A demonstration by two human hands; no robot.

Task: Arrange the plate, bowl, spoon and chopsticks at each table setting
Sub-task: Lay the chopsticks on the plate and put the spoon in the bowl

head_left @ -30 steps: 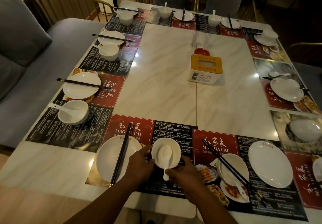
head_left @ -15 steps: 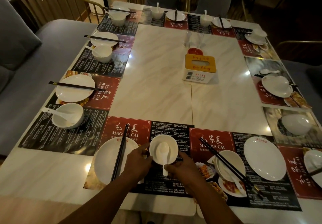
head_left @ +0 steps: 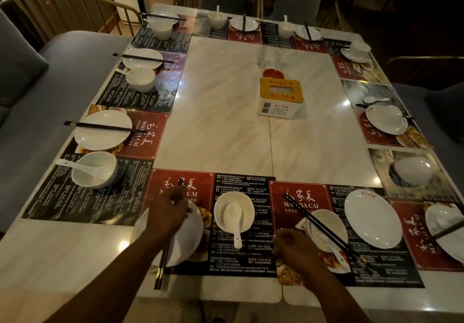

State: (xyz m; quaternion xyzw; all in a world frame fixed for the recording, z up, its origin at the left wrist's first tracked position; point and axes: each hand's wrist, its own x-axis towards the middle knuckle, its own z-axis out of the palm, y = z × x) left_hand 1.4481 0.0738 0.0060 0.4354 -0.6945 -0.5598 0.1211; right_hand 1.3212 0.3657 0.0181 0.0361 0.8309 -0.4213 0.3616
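At the near setting, a white bowl (head_left: 233, 216) with a white spoon (head_left: 234, 222) in it stands alone on the placemat. Left of it lies a white plate (head_left: 187, 241) crossed by black chopsticks (head_left: 163, 260). My left hand (head_left: 173, 209) is over that plate and pinches the chopsticks near their far end. My right hand (head_left: 292, 246) hovers right of the bowl with fingers loosely curled, holding nothing. Beside it, a second bowl (head_left: 326, 229) has chopsticks (head_left: 319, 224) laid across it, and a plate (head_left: 372, 218) lies to its right.
Several more settings with plates, bowls and chopsticks ring the marble table (head_left: 226, 122). A yellow-topped tissue box (head_left: 280, 96) and a red dish (head_left: 273, 73) sit in the middle. Grey benches and chairs surround the table.
Both hands let go of the near bowl. My left hand moved left onto the chopsticks on the plate, and my right hand drew back to the right.
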